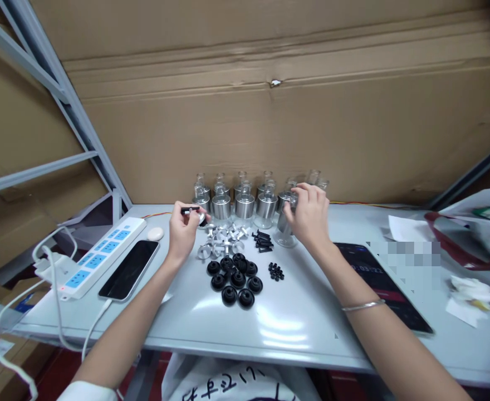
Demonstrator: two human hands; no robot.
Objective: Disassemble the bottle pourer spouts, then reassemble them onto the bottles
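Note:
My left hand [183,231] is closed around a small assembly with a black rod [190,210] and a silvery part, left of the bottles. With bent fingers, my right hand [310,214] grips the top of a glass and metal bottle [285,229] at the right end of the front row. More such bottles [244,206] stand in rows between the hands. In front of them lie clear and silvery parts [225,240], black screws or rods [263,242], round black caps [238,279] and small black rings [276,272].
A power strip [103,256] with white cables and a phone [130,270] lie at the left. A tablet [382,284] sits under my right forearm. Crumpled tissue [473,292] and a bag [470,228] are farther right. Cardboard [228,122] stands behind the table.

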